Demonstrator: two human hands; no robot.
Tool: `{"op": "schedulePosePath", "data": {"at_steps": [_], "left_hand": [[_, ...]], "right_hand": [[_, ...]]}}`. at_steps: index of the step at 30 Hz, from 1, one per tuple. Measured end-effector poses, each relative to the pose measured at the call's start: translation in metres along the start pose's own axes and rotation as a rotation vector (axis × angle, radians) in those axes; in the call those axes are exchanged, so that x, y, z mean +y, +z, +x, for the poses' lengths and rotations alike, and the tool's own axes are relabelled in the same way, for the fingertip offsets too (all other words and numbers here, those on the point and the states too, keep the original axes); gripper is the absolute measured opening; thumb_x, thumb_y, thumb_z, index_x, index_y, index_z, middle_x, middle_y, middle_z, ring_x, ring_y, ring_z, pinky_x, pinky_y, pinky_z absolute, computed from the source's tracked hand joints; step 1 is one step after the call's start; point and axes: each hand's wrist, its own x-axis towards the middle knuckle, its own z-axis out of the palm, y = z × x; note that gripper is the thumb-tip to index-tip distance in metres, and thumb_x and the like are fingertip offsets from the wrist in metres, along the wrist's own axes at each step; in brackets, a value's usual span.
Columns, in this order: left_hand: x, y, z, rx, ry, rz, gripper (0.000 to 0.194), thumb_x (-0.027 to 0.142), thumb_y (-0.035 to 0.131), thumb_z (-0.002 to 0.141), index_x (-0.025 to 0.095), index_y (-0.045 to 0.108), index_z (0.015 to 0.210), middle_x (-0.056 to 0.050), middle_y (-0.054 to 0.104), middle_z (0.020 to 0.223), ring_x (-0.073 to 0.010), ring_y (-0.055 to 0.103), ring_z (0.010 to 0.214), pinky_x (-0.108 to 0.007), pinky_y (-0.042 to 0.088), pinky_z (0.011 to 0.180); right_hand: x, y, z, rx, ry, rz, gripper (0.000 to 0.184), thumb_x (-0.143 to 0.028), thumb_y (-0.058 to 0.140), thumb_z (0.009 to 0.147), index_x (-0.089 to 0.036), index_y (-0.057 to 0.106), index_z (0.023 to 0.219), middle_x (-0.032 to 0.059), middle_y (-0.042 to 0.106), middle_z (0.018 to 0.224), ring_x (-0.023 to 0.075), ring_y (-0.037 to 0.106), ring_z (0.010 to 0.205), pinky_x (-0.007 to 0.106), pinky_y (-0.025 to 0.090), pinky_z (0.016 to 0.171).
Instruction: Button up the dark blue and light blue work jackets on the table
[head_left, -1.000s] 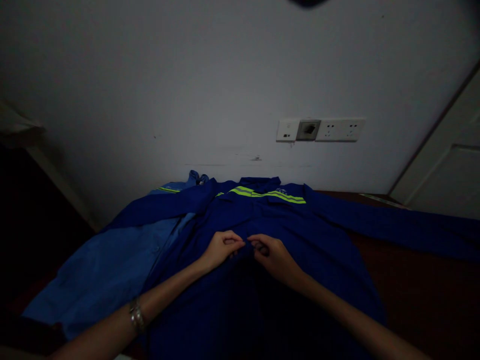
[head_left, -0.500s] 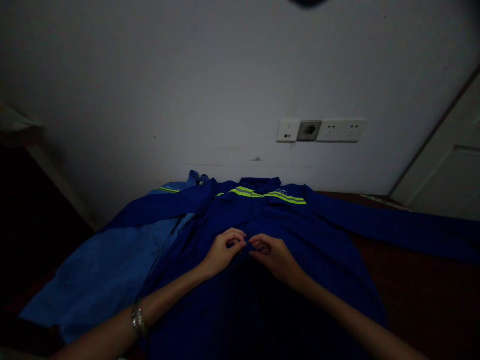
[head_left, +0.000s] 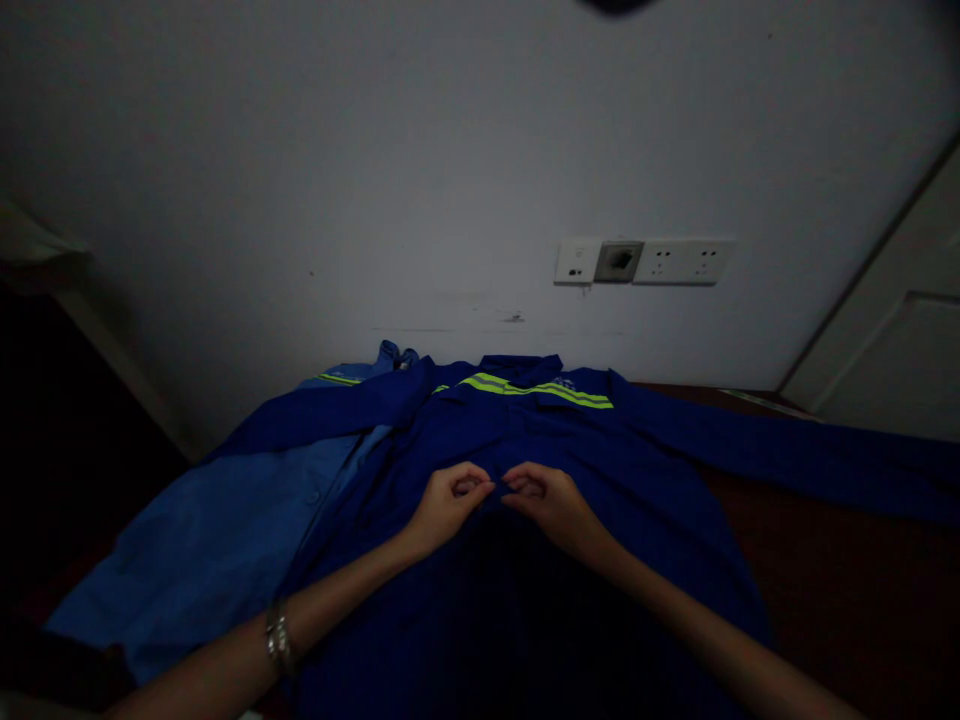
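Observation:
A dark blue work jacket (head_left: 600, 470) with a yellow-green and grey reflective band across its chest lies spread out, collar toward the wall and sleeves out to the sides. At the middle of its front, my left hand (head_left: 452, 505) is closed, thumb and forefinger pinching the cloth. Just to the right, my right hand (head_left: 553, 505) is curled with its thumb and fingertips at the same front edge. A small gap separates the two hands. Dim light hides any small fastening between the fingertips.
A lighter blue garment (head_left: 225, 530) with its own reflective strip lies partly under the jacket at left. Behind stands a pale wall (head_left: 337, 180) with a row of sockets (head_left: 682, 262). A white panelled door (head_left: 900, 320) is at right, and a dark reddish surface (head_left: 840, 590) lies underneath.
The fingertips of my two hands have drawn slightly apart, and my left thumb and forefinger have closed together. The garments lie nearly as before.

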Motion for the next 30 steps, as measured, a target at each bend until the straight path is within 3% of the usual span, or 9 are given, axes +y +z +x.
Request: {"op": "schedulePosePath", "data": {"at_steps": [6,11,18,26,30], "left_hand": [[0.001,-0.003,-0.003,-0.074,-0.01,0.004,0.017,0.025,0.065,0.067,0.013,0.067,0.078,-0.005,0.067,0.079,-0.0136,0.059,0.069,-0.022,0.043,0.063],[-0.007,0.0,-0.007,-0.036,0.031,0.028,0.015,0.025,0.063,0.069,0.014,0.069,0.077,-0.005,0.069,0.081,-0.0161,0.061,0.075,-0.024,0.045,0.069],[-0.007,0.003,-0.009,-0.019,0.039,0.016,0.014,0.025,0.062,0.07,0.015,0.069,0.077,-0.005,0.069,0.08,-0.017,0.061,0.075,-0.025,0.045,0.07],[-0.009,0.003,-0.008,-0.03,0.016,-0.023,0.018,0.03,0.062,0.07,0.013,0.065,0.075,-0.003,0.063,0.07,-0.0112,0.054,0.058,-0.02,0.039,0.052],[-0.008,0.005,-0.005,-0.027,-0.045,-0.093,0.022,0.032,0.064,0.067,0.012,0.061,0.075,0.001,0.056,0.058,-0.0074,0.047,0.049,-0.018,0.035,0.046]], "right_hand": [[0.002,-0.002,0.003,-0.072,0.065,0.194,0.02,-0.023,0.067,0.06,-0.015,0.059,0.076,-0.0004,0.062,0.067,0.0113,0.058,0.063,0.022,0.044,0.058],[0.002,-0.004,0.008,-0.098,0.121,0.241,0.027,-0.039,0.063,0.065,-0.013,0.059,0.073,-0.0014,0.058,0.059,0.0073,0.052,0.047,0.02,0.041,0.046],[0.009,0.002,0.008,-0.091,0.14,0.296,0.023,-0.028,0.067,0.058,-0.013,0.06,0.074,-0.0013,0.059,0.06,0.0095,0.056,0.053,0.021,0.044,0.048],[0.008,0.003,0.01,-0.111,0.219,0.345,0.026,-0.025,0.069,0.052,-0.013,0.058,0.072,-0.0021,0.06,0.058,0.0105,0.057,0.051,0.025,0.048,0.053],[0.002,0.002,0.008,-0.122,0.198,0.307,0.025,-0.028,0.067,0.058,-0.013,0.058,0.075,-0.0005,0.061,0.062,0.0106,0.058,0.055,0.025,0.049,0.057]]}}
